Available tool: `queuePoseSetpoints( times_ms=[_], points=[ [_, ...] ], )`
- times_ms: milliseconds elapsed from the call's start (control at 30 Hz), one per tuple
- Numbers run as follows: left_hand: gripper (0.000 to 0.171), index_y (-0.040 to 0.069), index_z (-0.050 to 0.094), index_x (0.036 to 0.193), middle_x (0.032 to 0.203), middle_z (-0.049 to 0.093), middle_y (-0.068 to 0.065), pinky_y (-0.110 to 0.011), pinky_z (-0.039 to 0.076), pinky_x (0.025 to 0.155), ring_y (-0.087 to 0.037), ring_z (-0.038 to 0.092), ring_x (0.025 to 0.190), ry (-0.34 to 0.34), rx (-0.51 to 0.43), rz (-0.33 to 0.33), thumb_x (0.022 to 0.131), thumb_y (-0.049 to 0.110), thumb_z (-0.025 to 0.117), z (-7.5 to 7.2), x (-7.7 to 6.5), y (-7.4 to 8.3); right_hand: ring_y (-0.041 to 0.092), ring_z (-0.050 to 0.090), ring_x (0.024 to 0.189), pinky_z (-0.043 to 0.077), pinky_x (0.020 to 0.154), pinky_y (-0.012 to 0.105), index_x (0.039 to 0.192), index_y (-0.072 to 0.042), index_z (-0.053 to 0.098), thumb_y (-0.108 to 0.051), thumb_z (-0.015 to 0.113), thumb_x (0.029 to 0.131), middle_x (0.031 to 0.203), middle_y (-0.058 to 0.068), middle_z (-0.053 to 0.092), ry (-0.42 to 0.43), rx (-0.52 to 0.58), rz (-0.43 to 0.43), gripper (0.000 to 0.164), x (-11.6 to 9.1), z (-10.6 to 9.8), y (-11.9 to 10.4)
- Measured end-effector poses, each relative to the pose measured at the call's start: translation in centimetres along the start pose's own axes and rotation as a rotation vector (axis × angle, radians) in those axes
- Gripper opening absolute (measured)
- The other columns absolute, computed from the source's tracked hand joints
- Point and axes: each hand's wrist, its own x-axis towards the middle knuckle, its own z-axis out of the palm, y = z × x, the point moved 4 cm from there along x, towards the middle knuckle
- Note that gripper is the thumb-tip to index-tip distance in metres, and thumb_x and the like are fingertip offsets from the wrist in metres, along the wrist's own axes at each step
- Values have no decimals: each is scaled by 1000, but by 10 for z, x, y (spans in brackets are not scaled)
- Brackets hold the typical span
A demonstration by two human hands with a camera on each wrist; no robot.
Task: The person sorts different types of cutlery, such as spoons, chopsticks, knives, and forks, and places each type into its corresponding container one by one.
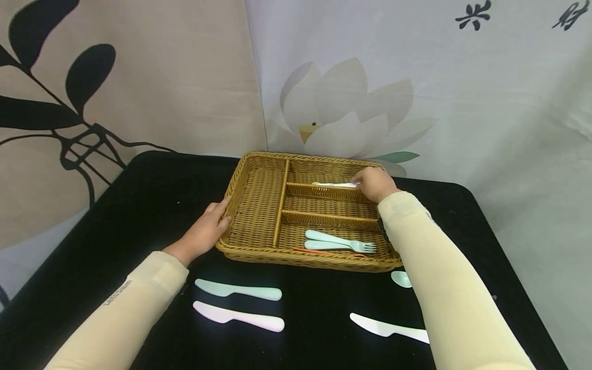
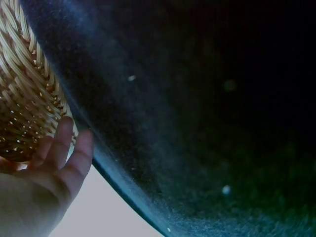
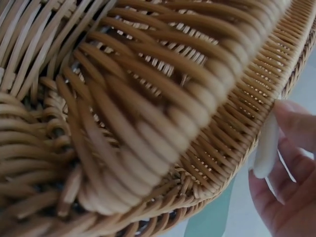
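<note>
A brown wicker basket (image 1: pixel 259 205) with dividers stands at the back of the black table. My left hand (image 1: pixel 205 228) rests against its left side, fingers (image 2: pixel 61 143) fairly straight along the outer wall. Over the back right compartment, my right hand (image 1: pixel 375 183) pinches a white utensil (image 1: pixel 339 184) by its handle, which also shows in the right wrist view. The divider partly hides its far end, so its kind is unclear. In the front compartment lie two mint forks (image 1: pixel 333 241) and an orange utensil (image 1: pixel 319 251), mostly covered.
On the black table (image 1: pixel 314 344) before the basket lie a mint knife (image 1: pixel 238 290), a pink knife (image 1: pixel 238 316) and a white knife (image 1: pixel 388 327). A mint spoon (image 1: pixel 401 278) is partly hidden by the right sleeve. Printed cloth (image 1: pixel 185 77) hangs behind.
</note>
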Motion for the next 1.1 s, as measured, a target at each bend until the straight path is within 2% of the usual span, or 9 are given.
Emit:
queuePoseSetpoints(
  times_ms=[233, 500, 633, 867, 1100],
  points=[
    [61, 7, 7, 156, 142, 26, -24, -61, 32, 105, -38, 41, 119, -2, -1, 6, 104, 22, 36, 1, 0, 3, 31, 61, 103, 48, 80, 43, 127, -5, 63, -8, 54, 98, 120, 17, 65, 30, 94, 0, 31, -5, -3, 7],
    [62, 9, 5, 156, 143, 25, -24, -62, 30, 106, -38, 40, 120, -5, 6, 13, 104, 23, 36, 0, 0, 3, 35, 53, 118, 47, 92, 48, 132, -3, 57, -11, 58, 97, 132, 19, 56, 74, 314, 2, 36, -17, -11, 12],
    [62, 8, 5, 156, 143, 25, -24, -62, 30, 106, -38, 40, 121, -4, 7, 15, 104, 23, 36, 0, 0, 2, 34, 53, 119, 47, 94, 48, 132, -4, 57, -11, 59, 96, 132, 18, 56, 103, 435, -1, 37, -27, -17, 12],
    [62, 7, 4, 156, 144, 24, -25, -63, 28, 106, -39, 38, 123, -4, -1, 10, 104, 22, 35, 0, -1, 1, 33, 52, 119, 45, 96, 48, 132, -4, 57, -16, 60, 96, 130, 18, 57, 130, 522, -44, 39, -47, -25, 15],
    [62, 7, 4, 155, 144, 23, -26, -64, 28, 105, -40, 38, 122, -7, 3, 17, 104, 22, 35, -1, -1, 3, 32, 52, 118, 44, 97, 49, 133, -5, 55, -22, 62, 95, 130, 17, 57, 126, 639, -19, 43, -72, -30, 23]
  ],
)
